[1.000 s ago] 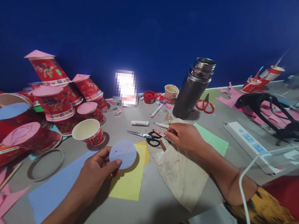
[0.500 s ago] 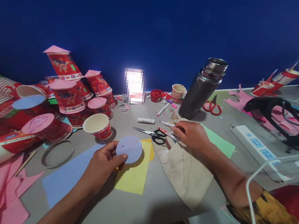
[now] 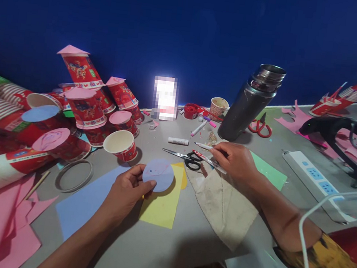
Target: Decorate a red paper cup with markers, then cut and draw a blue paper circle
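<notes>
My left hand (image 3: 130, 188) pinches a round blue paper disc (image 3: 158, 175) with faint drawn marks on it, above a yellow paper sheet (image 3: 159, 209). My right hand (image 3: 231, 161) is closed on a slim white marker pen (image 3: 204, 146), its tip pointing left. Just below those fingers a red-and-white marker (image 3: 206, 159) lies across a beige cloth (image 3: 227, 212). Black-handled scissors (image 3: 191, 159) rest open left of it. A white marker-like tube (image 3: 178, 141) lies behind the scissors.
Red paper cups (image 3: 87, 108) with pink paper tops are stacked at left, near a standing paper cup (image 3: 120, 145). A grey tape ring (image 3: 73, 176) and blue paper (image 3: 90, 201) lie nearer. A tall flask (image 3: 249, 103), red-handled scissors (image 3: 259, 127) and power strip (image 3: 317, 184) are right.
The view has turned slightly left, so the whole scene sits a little further right. Both hands keep their holds on the paper disc and the marker pen.
</notes>
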Tool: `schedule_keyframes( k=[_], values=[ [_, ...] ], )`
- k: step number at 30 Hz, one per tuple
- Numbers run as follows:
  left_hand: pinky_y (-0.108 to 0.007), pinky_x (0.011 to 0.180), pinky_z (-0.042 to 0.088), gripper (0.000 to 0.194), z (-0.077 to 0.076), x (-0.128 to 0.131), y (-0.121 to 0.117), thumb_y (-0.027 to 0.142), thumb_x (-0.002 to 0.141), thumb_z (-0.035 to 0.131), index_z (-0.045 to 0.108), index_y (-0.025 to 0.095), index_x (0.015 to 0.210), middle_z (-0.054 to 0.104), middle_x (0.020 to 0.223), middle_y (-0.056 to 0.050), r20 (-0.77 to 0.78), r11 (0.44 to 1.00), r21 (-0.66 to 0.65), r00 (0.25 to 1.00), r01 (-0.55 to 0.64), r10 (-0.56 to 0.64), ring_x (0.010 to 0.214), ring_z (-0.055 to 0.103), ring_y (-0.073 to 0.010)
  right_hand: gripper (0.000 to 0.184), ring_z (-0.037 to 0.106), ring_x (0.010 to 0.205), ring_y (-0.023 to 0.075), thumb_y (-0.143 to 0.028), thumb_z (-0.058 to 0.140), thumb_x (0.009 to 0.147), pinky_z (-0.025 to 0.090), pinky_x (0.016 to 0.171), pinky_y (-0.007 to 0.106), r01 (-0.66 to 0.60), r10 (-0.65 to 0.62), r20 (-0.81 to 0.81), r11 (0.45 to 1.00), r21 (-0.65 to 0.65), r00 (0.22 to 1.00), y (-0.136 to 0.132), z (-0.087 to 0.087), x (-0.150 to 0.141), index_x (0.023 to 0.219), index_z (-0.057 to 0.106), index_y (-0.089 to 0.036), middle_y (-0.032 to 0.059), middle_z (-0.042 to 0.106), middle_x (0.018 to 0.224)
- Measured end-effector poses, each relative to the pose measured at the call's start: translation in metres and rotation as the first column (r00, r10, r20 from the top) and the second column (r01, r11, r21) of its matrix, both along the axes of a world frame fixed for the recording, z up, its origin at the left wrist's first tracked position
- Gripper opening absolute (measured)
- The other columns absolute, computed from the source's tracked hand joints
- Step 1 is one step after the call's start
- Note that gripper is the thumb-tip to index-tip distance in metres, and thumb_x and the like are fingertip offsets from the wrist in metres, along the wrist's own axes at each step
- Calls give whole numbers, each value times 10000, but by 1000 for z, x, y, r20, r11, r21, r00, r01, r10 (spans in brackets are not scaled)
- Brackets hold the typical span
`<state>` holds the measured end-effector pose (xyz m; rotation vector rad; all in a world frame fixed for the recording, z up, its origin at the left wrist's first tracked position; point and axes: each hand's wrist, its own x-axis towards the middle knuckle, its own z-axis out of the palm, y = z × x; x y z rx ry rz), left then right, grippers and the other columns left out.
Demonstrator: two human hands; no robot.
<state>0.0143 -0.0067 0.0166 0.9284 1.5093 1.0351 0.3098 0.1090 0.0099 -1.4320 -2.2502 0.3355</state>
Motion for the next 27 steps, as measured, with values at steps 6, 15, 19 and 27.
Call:
schedule_keyframes(
  k=[6, 15, 19, 27],
  values=[
    [-288, 618, 480, 450, -1, 0, 0, 425, 623, 869, 739, 167, 968, 714, 778, -25, -11, 1000, 0, 1000, 7, -7, 643, 585, -161, 349, 653, 777, 209, -402, 532, 1022, 395, 717, 307, -3, 3, -23, 1000, 13, 1000, 0, -1, 1, 871, 767, -192, 76, 775, 862],
    [-282, 620, 480, 424, 1, 0, -1, 406, 637, 855, 729, 164, 961, 686, 762, -16, -18, 1000, 9, 1000, 13, -13, 643, 581, -156, 341, 636, 740, 202, -404, 544, 1019, 376, 698, 309, -6, 6, -22, 1000, 27, 1000, -1, -1, 1, 837, 746, -197, 66, 754, 818],
    [-271, 599, 461, 381, 4, 2, -1, 406, 633, 845, 726, 170, 908, 646, 710, 3, -26, 1000, 9, 1000, 13, -12, 621, 562, -149, 337, 641, 743, 207, -403, 543, 1011, 383, 697, 309, -1, 2, -30, 1000, 22, 1000, -1, -2, 1, 846, 752, -197, 70, 762, 826],
    [-266, 609, 461, 342, 2, 1, -1, 388, 657, 839, 727, 168, 894, 658, 734, -4, -17, 999, 22, 999, 29, -29, 641, 559, -146, 336, 651, 757, 211, -409, 539, 1020, 385, 704, 312, -12, 13, -25, 999, 39, 1000, -1, -5, 2, 856, 746, -201, 69, 760, 830]
  ],
)
